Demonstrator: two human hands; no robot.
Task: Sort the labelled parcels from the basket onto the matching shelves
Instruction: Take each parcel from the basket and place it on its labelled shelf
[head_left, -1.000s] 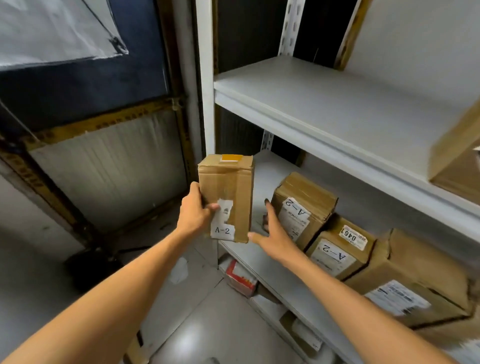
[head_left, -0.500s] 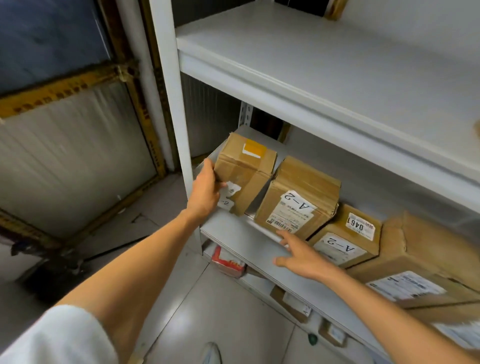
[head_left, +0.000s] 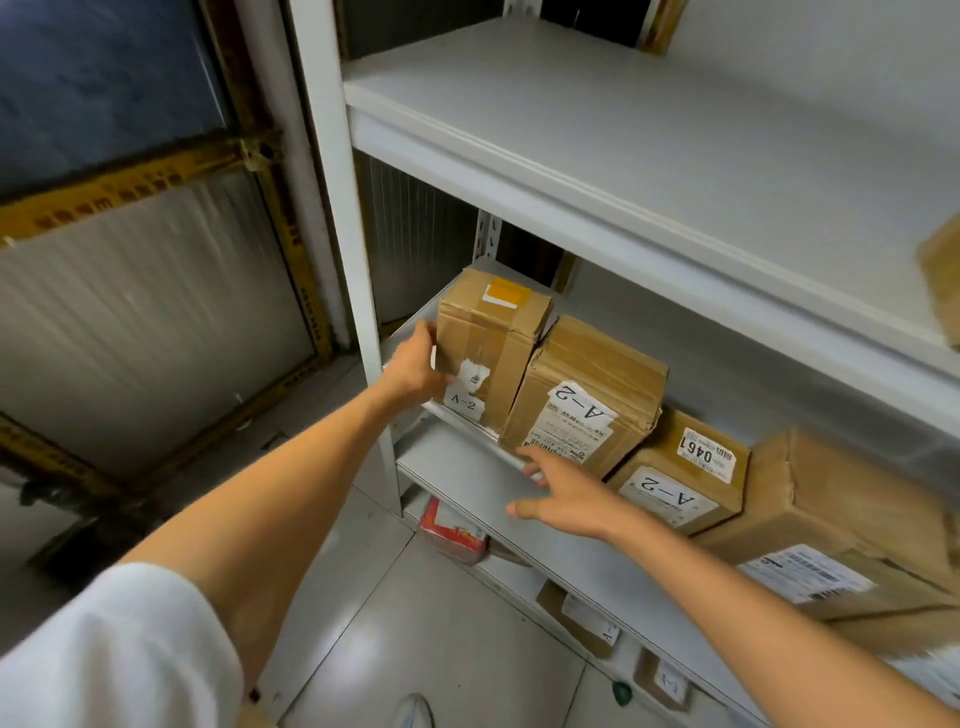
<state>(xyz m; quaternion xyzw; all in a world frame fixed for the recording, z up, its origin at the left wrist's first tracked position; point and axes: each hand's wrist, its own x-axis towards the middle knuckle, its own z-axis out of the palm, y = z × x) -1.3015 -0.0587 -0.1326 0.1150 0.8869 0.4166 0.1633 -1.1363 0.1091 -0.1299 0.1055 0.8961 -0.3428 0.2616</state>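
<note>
Parcels are crowding the middle shelf (head_left: 462, 467): a second A-2 box (head_left: 587, 395) is leaning near its left end, a box numbered 0461 (head_left: 685, 467) is sitting beside that, and a larger carton (head_left: 852, 509) is filling the right side. White upright post (head_left: 337, 208) is standing just left of the working spot, with the upper shelf (head_left: 623, 130) overhanging it. Red packet (head_left: 454, 530) is lying on the level below. The labelled parcel (head_left: 493, 332) is standing at the far left end of the middle shelf, its right side touching the second A-2 box, label facing out. The left hand (head_left: 415, 369) is gripping its left edge, fingers curled round the side. The right hand (head_left: 566, 499) is hovering over the shelf's front lip, fingers spread and straight, holding nothing, tips near the second box's base. Against half a second ago, the parcel is standing straighter and tighter to its neighbour; the right hand is keeping roughly its place.
</note>
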